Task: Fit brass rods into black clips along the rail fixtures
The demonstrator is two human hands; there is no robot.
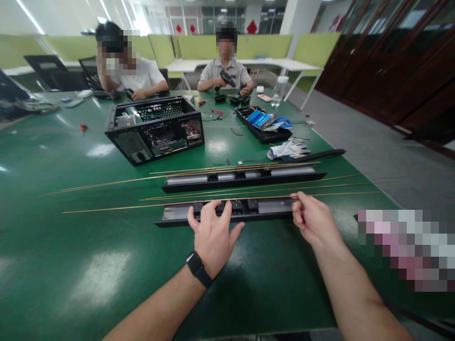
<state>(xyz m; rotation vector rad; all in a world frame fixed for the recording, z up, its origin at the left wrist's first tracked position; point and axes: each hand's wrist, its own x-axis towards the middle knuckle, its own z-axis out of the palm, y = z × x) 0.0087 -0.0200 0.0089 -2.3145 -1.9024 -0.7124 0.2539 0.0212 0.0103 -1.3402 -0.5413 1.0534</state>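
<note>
My left hand [213, 232], with a watch on its wrist, lies over the near black channel [177, 219]. Its fingers are apart, and the fingertips rest at small black blocks [252, 205] seated in that channel; whether they press on them I cannot tell. At the channel's right end my right hand [313, 215] is closed in a pinch on a thin brass rod [106, 209], which runs lengthwise along the channel. Behind lies a second black channel [295, 178] holding similar blocks, with more thin rods along and in front of it.
A computer case [156, 130] lies at the back left. Farther right are a black tray [273, 136] with blue packets, white gloves [289, 148] and a clear bottle [280, 90]. Across the green table [142, 279] sit two people, one holding a power drill [227, 79].
</note>
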